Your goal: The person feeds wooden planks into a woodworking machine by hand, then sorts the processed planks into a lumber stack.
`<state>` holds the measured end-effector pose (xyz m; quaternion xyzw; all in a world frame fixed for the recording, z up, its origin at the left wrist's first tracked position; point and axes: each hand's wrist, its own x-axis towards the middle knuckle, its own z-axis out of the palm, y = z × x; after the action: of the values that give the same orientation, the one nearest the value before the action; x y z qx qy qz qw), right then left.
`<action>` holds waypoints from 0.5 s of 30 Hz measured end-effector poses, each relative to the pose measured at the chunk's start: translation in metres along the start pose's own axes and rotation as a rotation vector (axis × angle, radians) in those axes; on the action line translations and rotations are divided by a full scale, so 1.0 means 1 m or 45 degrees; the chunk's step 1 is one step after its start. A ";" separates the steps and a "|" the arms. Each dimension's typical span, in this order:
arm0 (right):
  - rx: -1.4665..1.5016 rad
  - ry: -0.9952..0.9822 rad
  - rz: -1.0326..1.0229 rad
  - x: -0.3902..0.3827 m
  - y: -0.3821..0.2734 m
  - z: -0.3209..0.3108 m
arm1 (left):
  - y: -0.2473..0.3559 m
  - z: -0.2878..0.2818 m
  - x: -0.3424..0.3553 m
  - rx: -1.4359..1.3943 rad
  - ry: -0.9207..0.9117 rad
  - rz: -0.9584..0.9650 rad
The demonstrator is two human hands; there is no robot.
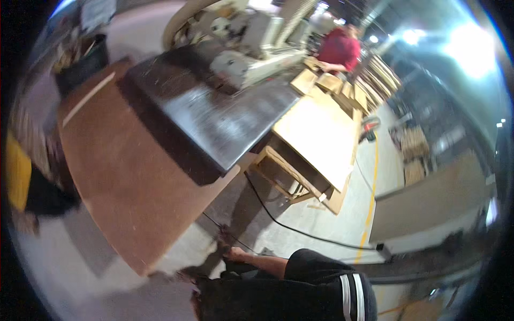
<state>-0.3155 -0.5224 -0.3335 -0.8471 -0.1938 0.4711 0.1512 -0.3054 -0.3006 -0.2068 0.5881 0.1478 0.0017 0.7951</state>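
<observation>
My right hand (235, 254) is low in the middle, fingers curled and blurred; what it may hold is too dark to make out. A blurred bit of skin, possibly my left hand (195, 294), shows at the edge of my black clothing, its fingers unreadable. Above my hands, a large brown board (131, 171) lies beside a dark metal machine table (209, 128), which carries a saw-like machine (235, 69). To its right, a pale wooden panel (316, 139) rests on a wooden stand, with several small boards (329, 83) at its far end.
A co-worker in red (337, 48) stands at the far end. A black cable (284, 224) crosses the floor (300, 219) beside a yellow line. A dark bin (80, 69) and yellow object (19, 166) are at left; stacked material (412, 144) and a grey panel (428, 203) at right.
</observation>
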 end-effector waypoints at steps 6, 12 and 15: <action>-0.110 0.201 -0.294 -0.013 -0.037 -0.064 | 0.014 -0.062 -0.044 0.678 -0.248 0.546; 0.112 0.144 -0.180 -0.015 -0.064 -0.080 | -0.076 -0.116 -0.139 1.282 -0.224 0.938; -0.087 0.005 -0.136 -0.008 -0.045 -0.086 | -0.068 -0.105 -0.146 1.118 -0.221 0.322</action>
<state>-0.2536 -0.4933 -0.2641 -0.8412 -0.2545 0.4537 0.1475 -0.4818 -0.2496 -0.2644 0.8805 -0.0053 -0.0133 0.4738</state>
